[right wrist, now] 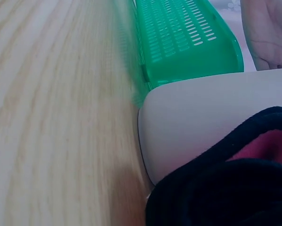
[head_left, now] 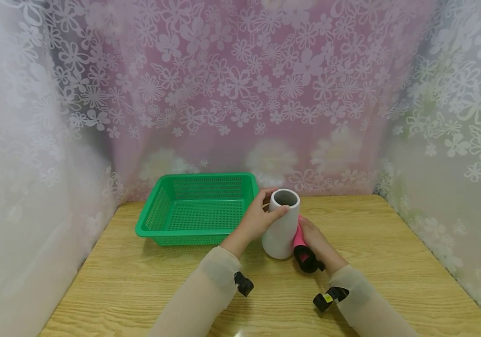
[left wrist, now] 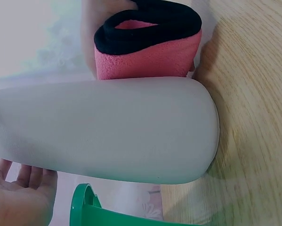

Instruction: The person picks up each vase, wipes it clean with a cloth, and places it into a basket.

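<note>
A tall white vase (head_left: 279,238), open at the top, stands upright on the table. My left hand (head_left: 256,219) grips it near the rim, thumb in front and fingers behind. Against the vase's right side, my right hand (head_left: 317,241) holds a pink fleece piece (head_left: 299,237) with a black-edged opening facing me; whether it is a sock or a mitten I cannot tell. In the left wrist view the pink fleece (left wrist: 145,66) touches the white vase (left wrist: 112,129). The right wrist view shows the black edging (right wrist: 178,197) close up, while the right fingers are mostly hidden there.
Just left of the vase sits a green plastic basket (head_left: 200,233) with slotted walls and nothing inside. Both stand on a wood-grain table (head_left: 139,290). Flowered curtains (head_left: 240,93) hang behind the table and along both sides.
</note>
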A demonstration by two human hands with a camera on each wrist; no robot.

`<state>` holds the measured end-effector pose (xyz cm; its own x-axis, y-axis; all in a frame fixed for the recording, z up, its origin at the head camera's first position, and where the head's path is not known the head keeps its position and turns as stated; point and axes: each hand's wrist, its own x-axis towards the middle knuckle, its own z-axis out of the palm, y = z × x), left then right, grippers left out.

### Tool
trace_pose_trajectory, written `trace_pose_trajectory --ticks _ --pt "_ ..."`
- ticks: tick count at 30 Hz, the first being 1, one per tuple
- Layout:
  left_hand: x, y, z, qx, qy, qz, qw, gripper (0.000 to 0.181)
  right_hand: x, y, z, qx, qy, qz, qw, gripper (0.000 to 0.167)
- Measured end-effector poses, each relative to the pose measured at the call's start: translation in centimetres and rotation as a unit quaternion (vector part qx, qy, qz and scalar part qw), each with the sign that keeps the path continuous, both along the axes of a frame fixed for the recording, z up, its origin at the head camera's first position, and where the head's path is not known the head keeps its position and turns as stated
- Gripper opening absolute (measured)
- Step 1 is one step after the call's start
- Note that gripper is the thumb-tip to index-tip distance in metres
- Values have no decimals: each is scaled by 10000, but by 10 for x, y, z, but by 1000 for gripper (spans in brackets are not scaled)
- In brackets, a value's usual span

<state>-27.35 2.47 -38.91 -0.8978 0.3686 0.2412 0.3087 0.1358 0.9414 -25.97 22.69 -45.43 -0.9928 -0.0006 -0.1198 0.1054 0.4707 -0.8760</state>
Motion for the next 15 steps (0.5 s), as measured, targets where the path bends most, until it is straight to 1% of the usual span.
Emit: trace_pose_trajectory --ticks 7,11,15 --pt "-3 0 -2 27 121 -105 9999 58 0 5 4 -231 53 163 9996 61" --pt "-3 -1 -1 49 163 -178 9997 59 0 7 6 -195 36 217 9996 61" --pt "-3 -1 0 73 74 -223 9997 59 3 10 9 -109 50 227 9997 62"
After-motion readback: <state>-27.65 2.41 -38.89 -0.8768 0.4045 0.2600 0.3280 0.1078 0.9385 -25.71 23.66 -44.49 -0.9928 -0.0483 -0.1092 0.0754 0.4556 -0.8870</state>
